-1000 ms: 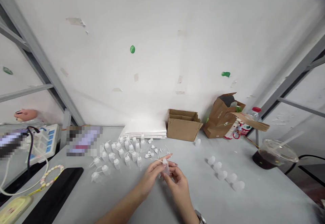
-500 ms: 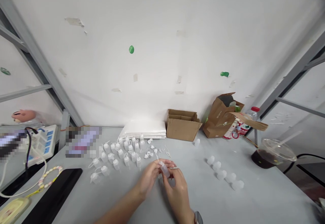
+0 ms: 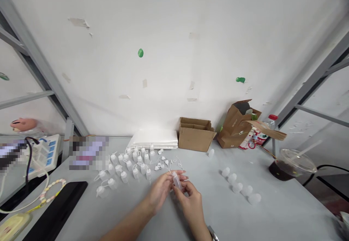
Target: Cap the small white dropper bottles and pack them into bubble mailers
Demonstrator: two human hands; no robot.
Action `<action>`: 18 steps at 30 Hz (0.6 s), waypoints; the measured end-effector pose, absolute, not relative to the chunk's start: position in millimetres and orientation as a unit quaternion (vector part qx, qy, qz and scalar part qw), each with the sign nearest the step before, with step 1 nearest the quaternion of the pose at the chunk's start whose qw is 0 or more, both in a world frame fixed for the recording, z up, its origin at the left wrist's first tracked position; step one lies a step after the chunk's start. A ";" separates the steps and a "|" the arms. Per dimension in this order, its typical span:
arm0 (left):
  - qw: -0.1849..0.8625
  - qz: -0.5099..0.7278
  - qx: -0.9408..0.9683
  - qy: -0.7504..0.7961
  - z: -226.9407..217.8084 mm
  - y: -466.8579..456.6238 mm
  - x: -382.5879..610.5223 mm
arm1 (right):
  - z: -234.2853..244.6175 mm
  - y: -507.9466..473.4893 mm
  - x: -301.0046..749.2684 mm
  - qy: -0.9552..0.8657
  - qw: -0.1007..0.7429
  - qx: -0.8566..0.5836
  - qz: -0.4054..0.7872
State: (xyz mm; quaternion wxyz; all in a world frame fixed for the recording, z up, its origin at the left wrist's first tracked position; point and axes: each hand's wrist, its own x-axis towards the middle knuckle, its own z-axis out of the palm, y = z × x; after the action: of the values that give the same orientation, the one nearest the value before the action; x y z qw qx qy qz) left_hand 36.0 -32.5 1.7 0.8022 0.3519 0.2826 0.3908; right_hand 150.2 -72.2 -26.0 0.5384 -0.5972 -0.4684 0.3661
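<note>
A white wall [image 3: 174, 51] fills most of the view, with a grey metal frame [image 3: 35, 59] angling across its left side. Against it stands a grey work table [image 3: 289, 215]. At the table's back are a cardboard box [image 3: 195, 135], a brown paper bag [image 3: 234, 128], and a stack of flat white packets [image 3: 152, 139]. A lidded plastic cup [image 3: 291, 164] of dark drink sits at the right, and a black pad [image 3: 54, 208] lies at the left. Small plastic dropper bottles [image 3: 128, 166] stand or lie in loose rows left of the hands, many with tethered caps. Five frosted bottle bodies [image 3: 237, 187] form a line to the right.

The left hand [image 3: 160, 192] and right hand [image 3: 191, 204] are together, both pinching a translucent dropper bottle [image 3: 177, 181] above the table's middle. A thin plastic tether [image 3: 171, 166] rises from it. The step in hand appears to be close fingertip work on this bottle, which calls for a steady pinch from both hands.
</note>
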 end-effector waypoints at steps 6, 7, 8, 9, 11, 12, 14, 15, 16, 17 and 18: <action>0.834 0.375 0.317 0.252 -3.8 -26.9 35.2 | -24.9 -67.5 150.4 -0.397 0.578 -0.528 0.479; 0.837 0.372 0.314 0.251 -4.8 -26.5 34.9 | -25.0 -66.8 150.6 -0.389 0.581 -0.518 0.493; 0.839 0.369 0.311 0.251 -5.5 -26.3 34.7 | -25.1 -66.0 151.0 -0.382 0.583 -0.508 0.506; 0.841 0.366 0.307 0.253 -6.0 -26.1 34.5 | -25.1 -65.2 151.4 -0.378 0.585 -0.500 0.515; 0.844 0.362 0.300 0.257 -6.2 -25.8 34.3 | -25.2 -63.9 152.3 -0.370 0.586 -0.490 0.529; 0.846 0.362 0.296 0.258 -5.9 -25.6 34.4 | -25.2 -63.4 152.7 -0.366 0.586 -0.488 0.534; 0.849 0.362 0.289 0.254 -5.1 -25.1 34.6 | -25.2 -62.9 153.4 -0.361 0.586 -0.486 0.539; 0.851 0.363 0.285 0.251 -4.7 -24.8 34.8 | -25.2 -62.9 153.6 -0.359 0.584 -0.487 0.541; 0.852 0.365 0.281 0.248 -4.3 -24.5 35.1 | -25.1 -62.9 153.7 -0.356 0.583 -0.489 0.543; 0.853 0.366 0.278 0.248 -4.0 -24.2 35.4 | -25.1 -63.0 153.8 -0.354 0.580 -0.492 0.545; 0.853 0.367 0.275 0.249 -3.8 -24.0 35.7 | -25.0 -63.1 153.9 -0.351 0.578 -0.496 0.545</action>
State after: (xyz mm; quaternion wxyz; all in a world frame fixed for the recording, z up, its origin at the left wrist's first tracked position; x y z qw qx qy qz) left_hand 35.7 -24.0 -3.8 0.8531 0.2753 0.2487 0.3669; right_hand 153.9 -63.1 -25.0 0.5779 -0.4957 -0.3510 0.5451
